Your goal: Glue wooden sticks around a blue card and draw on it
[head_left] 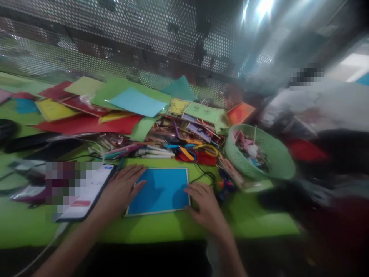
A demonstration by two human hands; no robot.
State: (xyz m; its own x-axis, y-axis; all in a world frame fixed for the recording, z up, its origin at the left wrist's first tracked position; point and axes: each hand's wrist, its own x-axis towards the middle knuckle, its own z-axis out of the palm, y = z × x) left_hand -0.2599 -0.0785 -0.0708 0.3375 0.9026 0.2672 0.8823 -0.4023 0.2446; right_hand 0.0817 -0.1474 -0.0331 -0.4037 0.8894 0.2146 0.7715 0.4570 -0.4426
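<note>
Head view: blue card [160,190] lies flat on the green table [173,231], between my hands. Left hand [122,188] rests palm down, fingers spread, on the card's left edge. Right hand [206,204] presses loosely spread fingers on its right edge. Phone [89,192] lies just left; green basket [259,156] sits right, apart.

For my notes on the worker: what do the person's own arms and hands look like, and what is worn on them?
The left hand and the right hand are bare, without gloves. The forearms are bare too: no sleeves, watch or bracelet in view. The picture is blurred, so a small ring cannot be excluded.
</note>
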